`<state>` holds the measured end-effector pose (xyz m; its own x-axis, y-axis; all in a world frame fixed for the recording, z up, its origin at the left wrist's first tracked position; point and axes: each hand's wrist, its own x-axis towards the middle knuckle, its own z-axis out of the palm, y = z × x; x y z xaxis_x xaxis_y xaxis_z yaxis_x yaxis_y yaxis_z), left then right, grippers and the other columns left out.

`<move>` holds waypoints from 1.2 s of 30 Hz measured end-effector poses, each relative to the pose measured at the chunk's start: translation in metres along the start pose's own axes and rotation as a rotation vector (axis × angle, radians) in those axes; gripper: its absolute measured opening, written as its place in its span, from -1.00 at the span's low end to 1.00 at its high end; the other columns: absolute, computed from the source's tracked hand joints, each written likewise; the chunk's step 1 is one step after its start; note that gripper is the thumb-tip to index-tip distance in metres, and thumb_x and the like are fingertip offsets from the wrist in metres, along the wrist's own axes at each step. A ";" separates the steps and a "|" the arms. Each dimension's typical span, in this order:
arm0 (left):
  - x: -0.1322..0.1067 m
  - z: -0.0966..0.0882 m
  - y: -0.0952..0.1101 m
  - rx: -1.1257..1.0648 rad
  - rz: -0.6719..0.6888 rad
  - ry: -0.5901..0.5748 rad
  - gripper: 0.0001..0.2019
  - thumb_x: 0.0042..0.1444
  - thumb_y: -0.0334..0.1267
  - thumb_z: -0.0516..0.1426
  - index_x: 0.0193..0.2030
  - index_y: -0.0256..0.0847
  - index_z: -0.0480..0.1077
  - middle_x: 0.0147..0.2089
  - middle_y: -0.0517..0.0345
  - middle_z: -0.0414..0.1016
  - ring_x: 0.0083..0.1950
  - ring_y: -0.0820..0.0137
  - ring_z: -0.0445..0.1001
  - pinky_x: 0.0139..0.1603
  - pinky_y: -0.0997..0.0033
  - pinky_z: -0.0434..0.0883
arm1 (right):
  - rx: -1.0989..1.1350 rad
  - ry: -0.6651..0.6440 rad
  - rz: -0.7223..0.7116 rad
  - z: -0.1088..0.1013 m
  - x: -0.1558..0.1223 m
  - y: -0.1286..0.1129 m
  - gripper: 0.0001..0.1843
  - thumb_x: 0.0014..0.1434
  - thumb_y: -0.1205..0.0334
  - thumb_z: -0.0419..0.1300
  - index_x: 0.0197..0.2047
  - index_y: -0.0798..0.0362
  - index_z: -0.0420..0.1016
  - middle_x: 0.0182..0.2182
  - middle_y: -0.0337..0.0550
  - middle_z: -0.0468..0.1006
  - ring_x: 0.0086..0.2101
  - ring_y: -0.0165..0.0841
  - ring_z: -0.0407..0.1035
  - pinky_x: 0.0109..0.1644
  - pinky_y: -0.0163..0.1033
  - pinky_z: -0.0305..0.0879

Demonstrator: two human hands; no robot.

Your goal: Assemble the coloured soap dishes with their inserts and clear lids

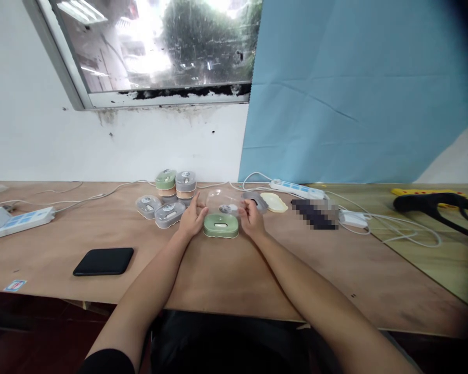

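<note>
A green soap box (220, 227) with an oblong opening in its top sits on the table between my hands. Just behind and above it is a clear plastic lid (223, 199) with a round sticker. My right hand (252, 218) has its bent fingers closed on the lid's right edge. At the lid's left side, my left hand (194, 217) has thumb and fingers apart. Its thumb is close to the lid's edge; whether it touches is unclear. Beyond my right hand lie a grey piece (256, 201) and a cream-coloured tray (274, 202).
Left of my left hand are stacked green and grey lidded boxes (175, 181) and two grey ones (169, 215) in front. A black flat case (103, 261) lies at left. Power strips (296, 189) and loose cables run along the wall. A black-handled object (425, 205) is far right.
</note>
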<state>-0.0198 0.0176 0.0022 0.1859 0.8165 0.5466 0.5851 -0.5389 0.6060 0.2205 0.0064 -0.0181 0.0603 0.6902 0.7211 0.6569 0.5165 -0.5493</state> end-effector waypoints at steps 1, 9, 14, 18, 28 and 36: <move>-0.001 0.000 0.002 -0.020 0.033 0.002 -0.32 0.27 0.01 -0.04 0.41 -0.24 -0.20 -0.05 0.00 0.49 -0.15 0.32 0.50 -0.09 0.34 0.36 | -0.005 -0.017 -0.019 0.000 0.000 -0.002 -0.54 0.27 -0.10 -0.05 0.02 0.07 0.34 -0.33 -0.09 0.53 -0.39 -0.29 0.41 -0.28 -0.23 0.30; -0.004 0.005 0.010 0.070 0.084 -0.085 -0.44 0.24 0.02 -0.01 0.29 -0.23 0.12 -0.28 0.15 0.48 -0.33 0.40 0.46 -0.27 0.44 0.35 | 0.013 -0.126 0.075 0.000 0.003 -0.013 -0.53 0.29 -0.05 -0.06 0.08 0.02 0.42 -0.15 -0.06 0.58 -0.22 -0.23 0.46 -0.12 -0.16 0.33; -0.004 0.004 0.010 0.120 0.074 -0.076 -0.46 0.23 0.02 0.00 0.26 -0.23 0.16 -0.25 0.11 0.47 -0.25 0.35 0.47 -0.22 0.39 0.37 | 0.002 -0.214 0.171 0.003 0.007 -0.011 -0.56 0.29 -0.06 -0.08 -0.07 -0.01 0.50 -0.18 -0.09 0.59 -0.19 -0.20 0.45 -0.13 -0.14 0.30; -0.003 0.006 0.007 0.133 0.084 -0.102 -0.58 0.25 -0.03 -0.01 0.14 -0.19 0.31 -0.09 0.05 0.50 -0.16 0.32 0.46 -0.11 0.34 0.38 | -0.033 -0.295 0.225 0.004 0.011 -0.010 -0.54 0.27 -0.09 -0.09 -0.24 0.00 0.52 -0.34 -0.11 0.58 -0.29 -0.20 0.44 -0.25 -0.17 0.26; 0.003 0.009 -0.005 0.096 -0.041 -0.255 -0.61 0.28 -0.07 -0.09 -0.12 -0.21 0.49 -0.11 0.03 0.54 -0.07 0.29 0.47 -0.01 0.32 0.37 | 0.037 -0.450 0.267 0.005 0.009 0.003 -0.50 0.20 -0.14 -0.03 -0.44 0.06 0.50 -0.49 -0.13 0.53 -0.42 -0.27 0.38 -0.39 -0.22 0.19; -0.001 0.002 0.006 0.107 0.027 -0.289 -0.50 0.23 0.09 -0.05 0.09 -0.22 0.40 0.03 -0.01 0.52 -0.01 0.23 0.48 0.01 0.28 0.39 | 0.090 -0.437 0.256 0.006 0.008 0.006 -0.51 0.18 -0.16 0.00 -0.37 0.05 0.55 -0.47 -0.15 0.54 -0.42 -0.28 0.40 -0.39 -0.22 0.25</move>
<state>-0.0149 0.0143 0.0038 0.4103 0.8353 0.3660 0.6535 -0.5492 0.5209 0.2208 0.0182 -0.0184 -0.1214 0.9376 0.3258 0.5938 0.3316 -0.7331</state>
